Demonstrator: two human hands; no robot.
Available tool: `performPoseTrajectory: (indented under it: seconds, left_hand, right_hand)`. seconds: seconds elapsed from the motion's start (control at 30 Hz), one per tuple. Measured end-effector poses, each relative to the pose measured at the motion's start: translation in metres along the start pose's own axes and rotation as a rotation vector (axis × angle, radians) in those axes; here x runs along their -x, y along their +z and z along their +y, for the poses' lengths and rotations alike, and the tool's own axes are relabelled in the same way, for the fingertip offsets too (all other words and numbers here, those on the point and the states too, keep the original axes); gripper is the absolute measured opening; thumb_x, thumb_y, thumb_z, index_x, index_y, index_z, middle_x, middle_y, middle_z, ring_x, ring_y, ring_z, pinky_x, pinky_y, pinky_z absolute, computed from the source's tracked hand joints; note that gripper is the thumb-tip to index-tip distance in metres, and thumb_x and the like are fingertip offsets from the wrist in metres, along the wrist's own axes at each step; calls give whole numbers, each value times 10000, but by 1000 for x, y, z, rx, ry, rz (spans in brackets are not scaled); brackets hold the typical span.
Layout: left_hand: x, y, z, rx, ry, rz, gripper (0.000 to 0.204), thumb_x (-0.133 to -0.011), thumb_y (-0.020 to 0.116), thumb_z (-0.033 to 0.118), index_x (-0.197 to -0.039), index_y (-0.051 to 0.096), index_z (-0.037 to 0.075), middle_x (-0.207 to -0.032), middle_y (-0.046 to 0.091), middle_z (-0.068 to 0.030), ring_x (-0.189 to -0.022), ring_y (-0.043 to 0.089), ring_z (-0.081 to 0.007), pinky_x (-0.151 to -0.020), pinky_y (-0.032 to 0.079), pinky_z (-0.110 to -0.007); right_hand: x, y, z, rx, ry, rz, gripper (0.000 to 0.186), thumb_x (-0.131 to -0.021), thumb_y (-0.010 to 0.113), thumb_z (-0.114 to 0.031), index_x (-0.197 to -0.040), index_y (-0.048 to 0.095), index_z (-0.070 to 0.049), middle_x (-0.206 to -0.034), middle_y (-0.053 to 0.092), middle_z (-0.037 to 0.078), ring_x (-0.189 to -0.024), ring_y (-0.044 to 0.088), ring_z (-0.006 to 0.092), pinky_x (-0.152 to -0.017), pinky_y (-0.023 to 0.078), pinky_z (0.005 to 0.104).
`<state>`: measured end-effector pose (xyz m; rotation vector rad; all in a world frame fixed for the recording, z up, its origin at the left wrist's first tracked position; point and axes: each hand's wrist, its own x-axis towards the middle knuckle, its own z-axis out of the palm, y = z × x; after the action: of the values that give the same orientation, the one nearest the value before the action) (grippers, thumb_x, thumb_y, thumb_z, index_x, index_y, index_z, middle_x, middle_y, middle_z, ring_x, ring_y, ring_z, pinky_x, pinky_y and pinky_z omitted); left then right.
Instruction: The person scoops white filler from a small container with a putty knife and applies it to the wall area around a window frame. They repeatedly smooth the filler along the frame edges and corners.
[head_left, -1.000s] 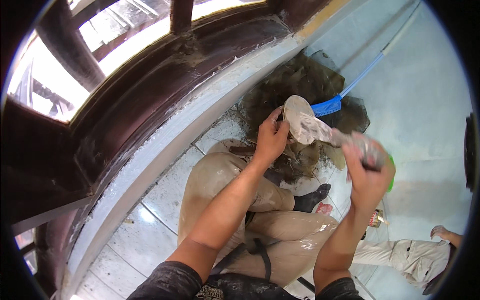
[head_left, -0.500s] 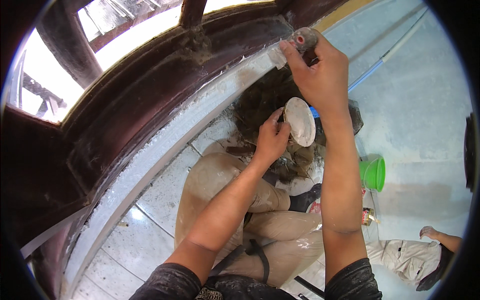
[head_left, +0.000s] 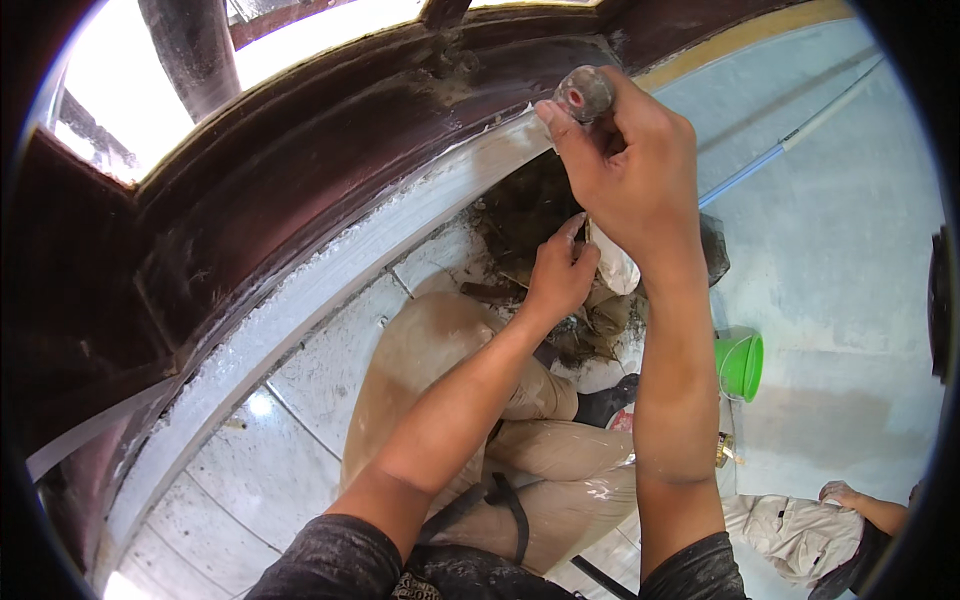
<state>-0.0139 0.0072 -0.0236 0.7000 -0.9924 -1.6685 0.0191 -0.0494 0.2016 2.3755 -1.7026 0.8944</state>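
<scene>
My right hand (head_left: pixel 632 150) grips a putty knife (head_left: pixel 582 94) by its round, grey-smeared handle, whose end has a reddish hole. Its blade is hidden from view; the tool is at the white curved ledge (head_left: pixel 440 190), just below the dark wooden frame. Below it my left hand (head_left: pixel 562 268) pinches the edge of a round, pale disc (head_left: pixel 612 262) coated in whitish paste. My right hand and wrist cover part of the disc. The ledge's upper face carries rough white smears along the wood.
Dark wooden window framing (head_left: pixel 250 230) curves along the left and top. Tiled floor (head_left: pixel 270 440) lies below the ledge, with a dirty dark heap (head_left: pixel 530 220) beyond my knees. A green bucket (head_left: pixel 740 364) stands near the pale blue wall (head_left: pixel 820 250). Another person's hand (head_left: pixel 840 494) shows at lower right.
My right hand has shifted a little left and down with the putty knife; its blade has gone out of sight. The disc is now partly behind that hand. The whole view has turned slightly.
</scene>
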Motion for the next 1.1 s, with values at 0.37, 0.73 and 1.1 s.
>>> performPoseTrajectory:
  seconds: [0.37,0.73,1.1]
  left_hand:
    - [-7,1,-2,-148,255,34,435,-1017,631,113,-1389,620,-111,-846,743,-230,-730,733,-199,-689,565,-401]
    - [7,-6,27,-345,-155,2,521,-1063,613,96,-1546,535,-83,-1087,773,-162,-890,761,-193,-741,656,-364]
    - [-3,-1,9,174,-207,-122,576,-1095,496,41,-1643,373,-84,-1271,740,-247,-1078,802,-321,-875,717,-444]
  right_hand:
    - [6,8,-24,-37,-58,36,196,-933,861,-152,-949,714,-24,-709,661,67,-575,559,123,-566,457,294]
    - [20,29,-98,9,-199,-52,145,-902,735,-113,-953,638,-19,-847,674,122,-837,743,299,-688,633,433]
    - [41,25,-159,-159,-215,-4,204,-871,731,-117,-947,704,70,-796,664,136,-758,701,258,-598,592,389]
